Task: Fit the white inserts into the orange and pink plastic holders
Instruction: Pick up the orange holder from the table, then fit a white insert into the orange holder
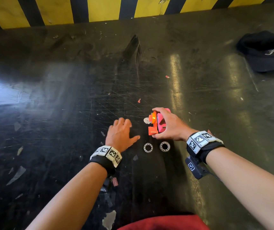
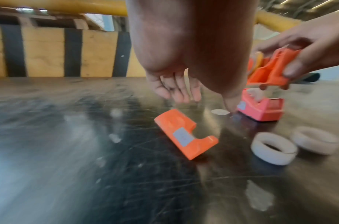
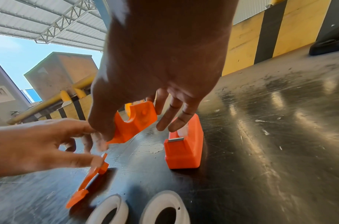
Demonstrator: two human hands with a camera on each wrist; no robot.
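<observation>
My right hand grips an orange holder piece between thumb and fingers, lifted off the table; the right wrist view shows this piece with a round notch. Just below it the pink holder stands on the table, something white showing inside it. A second orange piece lies tilted on the table under my left hand, whose fingers are spread and relaxed; whether they touch it I cannot tell. In the head view my left hand hides that piece. Two white ring inserts lie side by side near me.
The table is black, scratched and glossy. A black cap lies at the back right. A yellow-and-black striped wall runs along the far edge. A pale sticker patch and small red scraps lie near the holders.
</observation>
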